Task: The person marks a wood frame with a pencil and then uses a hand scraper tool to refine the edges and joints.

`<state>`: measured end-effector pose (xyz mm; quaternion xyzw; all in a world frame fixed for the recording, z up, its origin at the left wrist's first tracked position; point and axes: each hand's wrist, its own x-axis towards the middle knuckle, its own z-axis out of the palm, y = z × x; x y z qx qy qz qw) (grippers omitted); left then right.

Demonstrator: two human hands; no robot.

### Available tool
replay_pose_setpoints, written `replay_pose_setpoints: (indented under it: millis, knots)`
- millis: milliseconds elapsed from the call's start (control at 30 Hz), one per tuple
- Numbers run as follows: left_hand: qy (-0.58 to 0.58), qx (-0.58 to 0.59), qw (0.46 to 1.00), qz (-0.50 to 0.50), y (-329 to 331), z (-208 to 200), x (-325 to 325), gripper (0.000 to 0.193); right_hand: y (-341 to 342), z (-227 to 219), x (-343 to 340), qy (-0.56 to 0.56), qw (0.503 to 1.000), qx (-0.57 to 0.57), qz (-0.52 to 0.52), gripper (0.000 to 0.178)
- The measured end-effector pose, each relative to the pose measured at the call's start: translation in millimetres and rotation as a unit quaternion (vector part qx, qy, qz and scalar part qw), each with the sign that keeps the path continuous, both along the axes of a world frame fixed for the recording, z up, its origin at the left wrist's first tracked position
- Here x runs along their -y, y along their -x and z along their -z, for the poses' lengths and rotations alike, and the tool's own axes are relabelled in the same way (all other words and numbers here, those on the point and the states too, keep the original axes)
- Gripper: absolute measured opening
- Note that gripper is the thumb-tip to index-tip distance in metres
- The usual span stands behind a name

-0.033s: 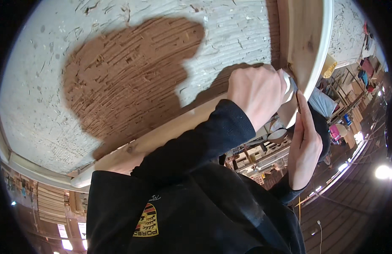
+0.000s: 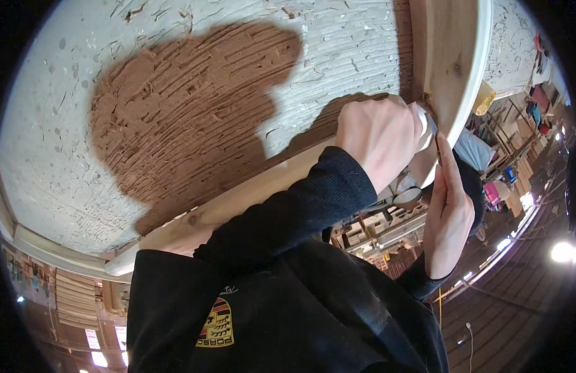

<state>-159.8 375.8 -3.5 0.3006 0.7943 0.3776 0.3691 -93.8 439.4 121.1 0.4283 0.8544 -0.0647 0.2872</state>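
Observation:
My left hand (image 2: pixel 376 138) is closed in a fist at the right corner of a wooden frame. From its knuckles sticks out a white, folded, sheet-like piece (image 2: pixel 423 127), held against the inner edge of the frame's right rail (image 2: pixel 452 62). What kind of sheet it is cannot be made out. My right hand (image 2: pixel 449 214) has its fingers stretched out together, with the tips touching the outer side of that same corner. Its thumb is hidden. The near wooden rail (image 2: pixel 191 219) runs under my left forearm.
A white, grooved wooden surface (image 2: pixel 337 50) lies inside the frame, with shadows across it. A yellow spongy piece (image 2: pixel 484 101) sits beyond the right rail. Below and to the right are shelves with wood pieces (image 2: pixel 387 233), a light-blue bag-like thing (image 2: pixel 474 151) and a plank floor (image 2: pixel 518 311).

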Motion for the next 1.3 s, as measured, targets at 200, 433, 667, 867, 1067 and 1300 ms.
replay_pose_setpoints:
  millis: [200,433,667,867,1067,1300]
  knots:
    - [0.015,0.027,1.0,-0.009,3,-3,1,0.043,19,-1,-4,-0.016,0.997,0.047,-0.062,0.045]
    - [-0.001,0.068,0.998,0.001,4,-7,4,0.034,39,-9,-10,-0.03,0.968,0.194,-0.158,0.04]
    - [-0.008,0.129,0.992,-0.002,4,-5,4,0.033,44,-4,-9,-0.031,0.957,0.216,-0.19,0.04]
    - [0.0,0.09,0.995,0.036,12,-5,4,0.031,42,4,-14,-0.034,0.959,0.172,-0.224,0.041]
    - [-0.022,0.078,0.997,-0.004,2,-6,3,0.035,40,-9,-14,-0.029,0.959,0.251,-0.128,0.037]
    - [-0.025,0.04,0.999,0.021,1,-3,3,0.041,-2,-2,-36,0.132,0.977,-0.151,-0.076,0.044]
